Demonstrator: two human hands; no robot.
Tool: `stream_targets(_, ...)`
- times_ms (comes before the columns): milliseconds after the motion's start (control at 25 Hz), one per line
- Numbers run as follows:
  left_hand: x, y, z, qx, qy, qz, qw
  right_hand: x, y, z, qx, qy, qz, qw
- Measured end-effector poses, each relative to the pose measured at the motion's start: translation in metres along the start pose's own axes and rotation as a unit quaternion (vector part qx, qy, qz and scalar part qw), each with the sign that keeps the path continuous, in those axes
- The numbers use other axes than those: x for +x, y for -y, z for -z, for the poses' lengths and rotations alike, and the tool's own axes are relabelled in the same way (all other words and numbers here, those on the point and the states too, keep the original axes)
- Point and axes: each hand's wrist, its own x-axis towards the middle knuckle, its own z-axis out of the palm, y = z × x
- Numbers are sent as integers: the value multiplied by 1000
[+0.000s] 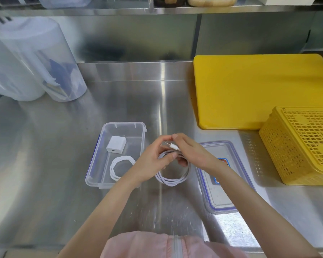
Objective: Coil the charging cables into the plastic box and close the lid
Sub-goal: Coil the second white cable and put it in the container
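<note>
A clear plastic box [132,125] with blue side clips stands open on the steel counter. Inside it lie a white charger block [116,144] and a coiled white cable [119,167]. Just right of the box, my left hand [153,161] holds a second white cable coil [172,178] above the counter. My right hand [188,149] pinches that cable's plug end near the top of the coil. The box's lid [220,198], clear with a blue seal and a label, lies flat on the counter to the right, partly under my right forearm.
A yellow cutting board [259,90] lies at the back right, with an upturned yellow mesh basket [302,144] in front of it. Translucent containers [35,58] stand at the back left. A steel shelf runs along the top.
</note>
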Motion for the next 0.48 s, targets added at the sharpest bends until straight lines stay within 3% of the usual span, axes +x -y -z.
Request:
stream_targets(200, 0, 1, -6, -85, -7, 73, 994, 4, -5, -7, 16, -45, 8, 999)
stream_targets(360, 3, 2, 0, -167, -104, 109, 975, 2, -12, -8, 61, -46, 43, 996)
stream_targets(480, 3, 4, 7, -158, -114, 112, 974, -2, -13, -6, 81, -61, 85, 991)
